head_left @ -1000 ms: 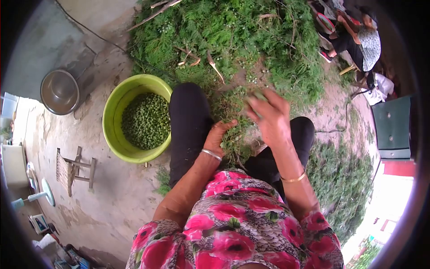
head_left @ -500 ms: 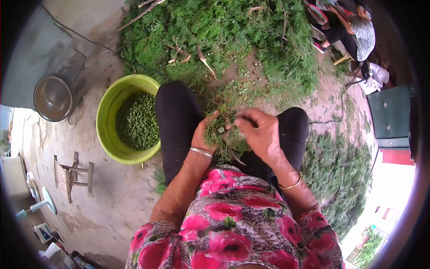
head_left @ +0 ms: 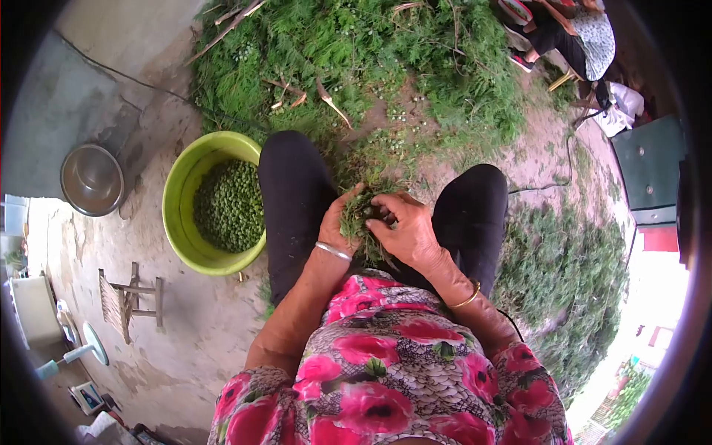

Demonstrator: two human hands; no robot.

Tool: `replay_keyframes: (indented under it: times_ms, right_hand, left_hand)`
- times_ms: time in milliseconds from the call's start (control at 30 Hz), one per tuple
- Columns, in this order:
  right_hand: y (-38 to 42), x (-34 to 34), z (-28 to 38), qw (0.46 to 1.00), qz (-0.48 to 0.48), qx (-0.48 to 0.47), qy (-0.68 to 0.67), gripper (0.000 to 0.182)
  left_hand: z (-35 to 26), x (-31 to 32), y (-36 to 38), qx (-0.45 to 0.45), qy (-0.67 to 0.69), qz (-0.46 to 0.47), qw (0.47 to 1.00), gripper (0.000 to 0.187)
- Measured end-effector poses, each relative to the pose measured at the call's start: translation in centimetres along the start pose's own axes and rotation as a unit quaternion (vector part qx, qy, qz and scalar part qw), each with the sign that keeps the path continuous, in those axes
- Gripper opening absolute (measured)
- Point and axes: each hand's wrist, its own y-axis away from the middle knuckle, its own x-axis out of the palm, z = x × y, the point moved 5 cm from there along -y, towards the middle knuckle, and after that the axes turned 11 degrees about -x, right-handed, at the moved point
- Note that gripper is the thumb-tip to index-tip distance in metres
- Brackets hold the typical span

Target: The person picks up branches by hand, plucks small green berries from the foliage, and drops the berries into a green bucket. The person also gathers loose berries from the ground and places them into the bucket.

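Observation:
Between my knees, my left hand [head_left: 340, 222] is closed around a bunch of feathery green conifer sprigs [head_left: 354, 215]. My right hand [head_left: 408, 228] is up against the right side of that bunch, thumb and fingers bent in a pinch. Whatever sits between those fingertips is too small and shaded to make out. Left of my knee stands a yellow-green tub [head_left: 175, 230], partly filled with small round green cones [head_left: 230, 208].
Ahead lies a big heap of cut green branches [head_left: 297, 44], with another pile [head_left: 564, 274] at right. A metal basin [head_left: 92, 180] and a small wooden stool [head_left: 122, 300] stand at left. Another person [head_left: 589, 44] sits at the upper right.
My right hand has moved left and in against the sprigs, from slightly apart. My left hand keeps its hold. The whole view has shifted slightly.

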Motion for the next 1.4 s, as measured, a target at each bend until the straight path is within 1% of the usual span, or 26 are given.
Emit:
replay_keyframes:
  times_ms: [167, 200, 233, 267, 333, 400, 467, 500, 533, 600, 633, 700, 767, 800, 867, 933, 1000, 1033, 1100, 1133, 1167, 1200, 1233, 1267, 1333, 1400]
  right_hand:
    - [0.2, -1.0, 0.9, 0.997, 0.009, -0.051, 0.055, 0.02]
    - [0.4, -1.1, 0.6, 0.999, -0.001, -0.035, -0.007, 0.019]
    - [0.5, -1.3, 0.4, 0.997, -0.011, -0.019, -0.069, 0.017]
    - [0.5, -1.6, 0.4, 0.997, -0.014, -0.021, -0.069, 0.017]
    - [1.0, -1.8, -0.5, 0.97, -0.025, 0.083, -0.227, 0.013]
    - [1.2, -2.3, -0.7, 0.957, -0.028, 0.094, -0.273, 0.009]
    - [1.8, -2.0, -1.3, 0.873, -0.03, 0.188, -0.45, 0.009]
    - [1.9, -2.1, -0.9, 0.9, -0.044, 0.161, -0.403, 0.013]
    - [2.0, -2.1, -0.3, 0.899, -0.046, 0.16, -0.404, 0.013]
    - [1.8, -4.0, 1.8, 0.98, -0.1, 0.097, -0.144, 0.02]
    - [2.0, -4.7, 2.7, 0.983, -0.185, 0.006, -0.002, 0.026]
    - [2.3, -5.0, 2.7, 0.985, -0.172, -0.023, 0.01, 0.027]
    - [2.3, -4.5, 2.7, 0.985, -0.146, -0.087, 0.008, 0.027]
    - [2.4, -4.4, 2.5, 0.985, -0.148, -0.087, 0.01, 0.027]
    - [2.0, -3.1, 2.7, 0.996, -0.027, -0.073, 0.054, 0.024]
    - [1.4, -2.5, 2.5, 0.996, -0.022, -0.069, 0.046, 0.023]
    - [1.0, -1.7, 1.7, 0.998, 0.005, -0.048, 0.036, 0.023]
    - [0.9, -1.4, 1.5, 0.998, 0.01, -0.05, 0.034, 0.023]
    - [0.8, -1.0, 0.3, 0.982, -0.005, 0.032, -0.186, 0.02]
    - [0.8, -0.9, 0.1, 0.982, 0.0, 0.033, -0.187, 0.02]
    - [0.9, -0.5, -0.8, 0.928, -0.021, 0.129, -0.35, 0.018]
    - [1.3, 0.2, -1.4, 0.838, -0.042, 0.22, -0.498, 0.016]
    - [1.2, 0.3, -1.4, 0.815, -0.048, 0.218, -0.535, 0.014]
    - [1.2, 0.4, -1.7, 0.815, -0.046, 0.218, -0.534, 0.014]
    - [1.0, 0.5, -2.0, 0.743, -0.093, 0.214, -0.627, 0.015]
    - [0.8, 0.2, -2.1, 0.762, -0.105, 0.198, -0.607, 0.015]
  left_hand:
    - [0.4, 0.4, 0.1, 0.021, 0.0, 0.07, 0.997, 0.026]
    - [0.5, 0.4, 0.0, 0.019, -0.005, 0.071, 0.997, 0.026]
    - [0.3, -0.1, 0.1, 0.047, 0.0, 0.031, 0.998, 0.026]
    - [0.0, -0.5, 0.2, 0.075, 0.005, -0.009, 0.997, 0.027]
    - [-0.1, -0.4, 0.3, 0.071, -0.01, 0.02, 0.997, 0.027]
    - [0.5, 0.9, 0.6, 0.066, -0.024, 0.048, 0.996, 0.027]
    - [0.9, 1.3, 1.1, 0.121, -0.109, -0.041, 0.986, 0.02]
    - [0.8, 1.0, 0.8, 0.12, -0.112, -0.041, 0.986, 0.02]
    - [0.5, 0.3, 0.4, 0.124, -0.099, -0.065, 0.985, 0.02]
    - [0.7, 0.5, 0.3, 0.127, -0.088, -0.088, 0.984, 0.02]
    - [0.9, 0.7, 0.7, 0.148, -0.103, -0.098, 0.979, 0.02]
    - [1.1, 1.0, 0.9, 0.167, -0.118, -0.109, 0.973, 0.019]
    - [1.4, 1.5, 0.5, 0.14, -0.104, -0.054, 0.983, 0.02]
    - [1.2, 1.3, 0.5, 0.137, -0.105, -0.053, 0.984, 0.02]
    - [1.2, 1.0, 0.5, 0.083, -0.055, 0.02, 0.995, 0.027]
    - [-0.1, -0.9, -0.4, 0.065, -0.05, 0.011, 0.997, 0.027]
    - [-0.9, -2.3, -0.6, 0.06, -0.06, -0.062, 0.994, 0.023]
    - [-1.0, -2.9, -0.2, 0.064, -0.058, -0.063, 0.994, 0.023]
    - [-0.7, -1.2, 1.2, 0.103, -0.058, -0.054, 0.992, 0.02]
    - [-0.7, -1.0, 1.6, 0.106, -0.055, -0.056, 0.991, 0.02]
    - [-0.6, -0.6, 1.8, 0.095, -0.078, -0.044, 0.991, 0.019]
    - [-0.5, -0.3, 1.9, 0.083, -0.102, -0.032, 0.991, 0.019]
    - [-0.6, -0.2, 2.0, 0.084, -0.101, -0.032, 0.991, 0.019]
    - [-0.5, 0.0, 2.1, 0.075, -0.102, -0.021, 0.992, 0.021]
    - [-0.5, -0.1, 2.2, 0.067, -0.103, -0.009, 0.992, 0.022]
    - [-0.4, 0.4, 2.2, 0.05, -0.11, 0.065, 0.991, 0.025]
